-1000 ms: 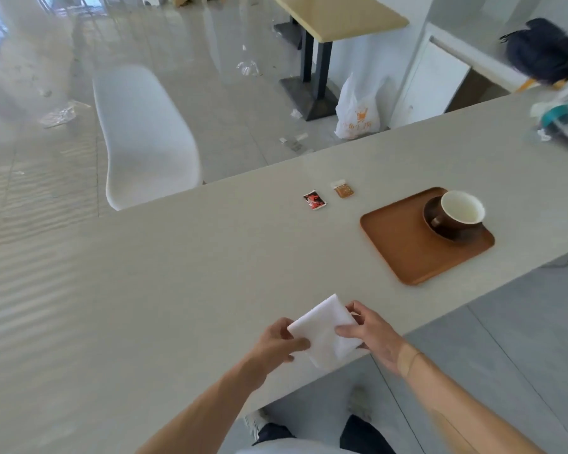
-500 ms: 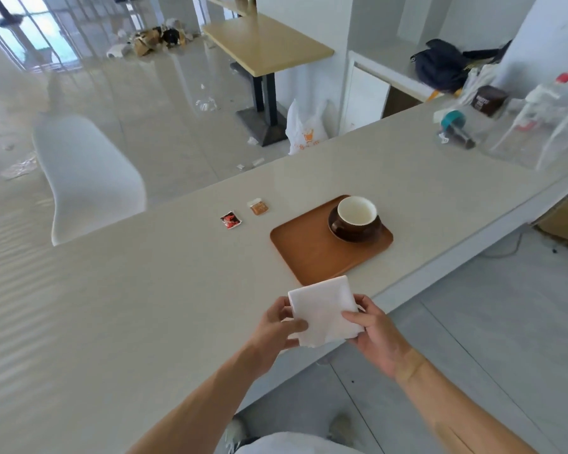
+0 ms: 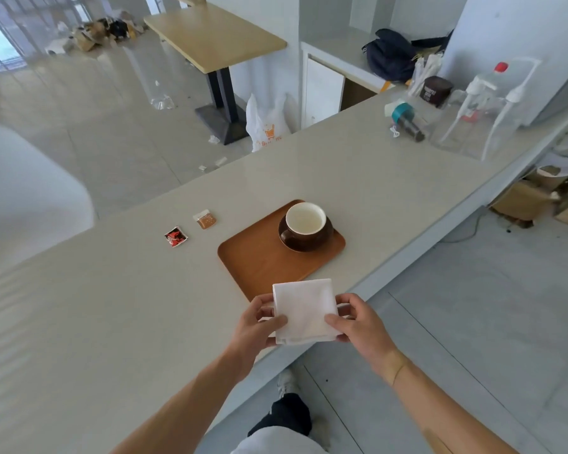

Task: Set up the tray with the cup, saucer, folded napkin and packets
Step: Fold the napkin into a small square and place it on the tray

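Both hands, left hand (image 3: 256, 326) and right hand (image 3: 358, 326), pinch the folded napkin (image 3: 304, 311), now carried to the wooden tray (image 3: 259, 260) at frame centre; placing it comes next.

Bare forearms, no sleeves; light shorts (image 3: 276, 442); dark sock (image 3: 286, 414); pale shoe (image 3: 287, 381).

napkin (image 3: 304, 310): folded, held | cup (image 3: 305, 221) on saucer (image 3: 322, 242), tray (image 3: 259, 260)

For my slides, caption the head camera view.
Both hands, left hand and right hand, hold folded napkin near tray.
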A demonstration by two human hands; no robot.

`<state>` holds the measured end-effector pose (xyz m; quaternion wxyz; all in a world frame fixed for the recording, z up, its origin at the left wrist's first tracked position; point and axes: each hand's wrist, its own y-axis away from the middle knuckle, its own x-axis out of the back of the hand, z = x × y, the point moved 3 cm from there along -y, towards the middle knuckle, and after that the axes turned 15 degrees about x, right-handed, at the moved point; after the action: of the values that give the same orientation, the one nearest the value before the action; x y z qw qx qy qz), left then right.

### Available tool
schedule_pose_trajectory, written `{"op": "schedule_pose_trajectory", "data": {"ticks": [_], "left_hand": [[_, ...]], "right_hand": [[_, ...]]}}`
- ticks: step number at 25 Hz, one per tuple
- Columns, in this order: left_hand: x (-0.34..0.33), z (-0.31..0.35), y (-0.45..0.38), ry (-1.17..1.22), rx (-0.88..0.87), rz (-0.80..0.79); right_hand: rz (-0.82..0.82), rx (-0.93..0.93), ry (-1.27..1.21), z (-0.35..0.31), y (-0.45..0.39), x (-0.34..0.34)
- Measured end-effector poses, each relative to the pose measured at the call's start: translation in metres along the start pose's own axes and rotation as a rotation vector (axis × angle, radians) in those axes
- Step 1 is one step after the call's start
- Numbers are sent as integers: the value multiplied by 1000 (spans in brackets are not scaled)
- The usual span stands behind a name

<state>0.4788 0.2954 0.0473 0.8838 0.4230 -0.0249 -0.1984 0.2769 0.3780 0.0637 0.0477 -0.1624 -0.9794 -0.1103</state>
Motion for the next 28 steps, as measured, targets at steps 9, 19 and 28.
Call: {"op": "schedule_pose_trajectory", "data": {"ticks": [9,19,28], "left_hand": [[25,22,-45,7,71,69],[67,7,-64,38,48,255],[52,10,-82,33,90,433]], "right_hand": [[-156,-78,180,-14,-84,-24],[-452,-100,312,-10,-145,-78],[-747,18,538,7,-199,-84]]}}
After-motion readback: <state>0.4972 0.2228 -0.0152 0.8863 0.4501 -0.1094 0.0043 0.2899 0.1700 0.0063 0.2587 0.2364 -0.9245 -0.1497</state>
